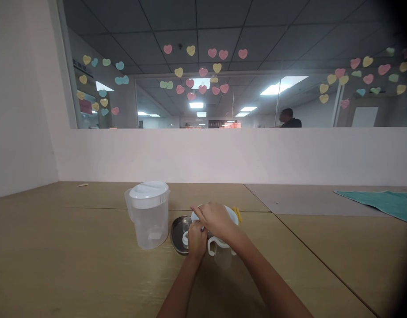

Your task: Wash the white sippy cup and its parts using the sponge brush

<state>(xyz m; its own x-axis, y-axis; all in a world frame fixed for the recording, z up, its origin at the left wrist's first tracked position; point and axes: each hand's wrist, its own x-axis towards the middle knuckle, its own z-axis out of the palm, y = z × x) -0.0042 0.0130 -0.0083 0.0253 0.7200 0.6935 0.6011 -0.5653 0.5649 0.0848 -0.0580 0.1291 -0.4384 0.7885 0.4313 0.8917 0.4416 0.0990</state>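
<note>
Working this close-up, tbh, the hands are doing everything in one tight cluster. Clock centred on them, twelve toward the wall: the right hand (216, 217) reaches across above the left hand (197, 238), index finger stretched toward ten. The left one is curled, its fingertips tucked in by the right palm. Can't tell if either is pinching something, since the right hand blocks the contact.

The white dish (234, 213) is partly covered by the right hand and peeks out around one. The clear bottle (223, 260) with white handles (211, 248) sits at five, right below the right wrist. At nine, beside the left hand, there's a metal tray (177, 229) with a white ring (185, 239) and a clear piece (186, 224) in it. Farther out at nine stands the lidded pitcher (152, 221); something yellow (237, 214) pokes out near two.

My two cents: let the left hand steady and do the fine stuff with the right. I'd lift that right wrist a touch, imo, because a low forearm could clip the bottle. Small moves, left knuckles off the tray rim, and you're golden.
</note>
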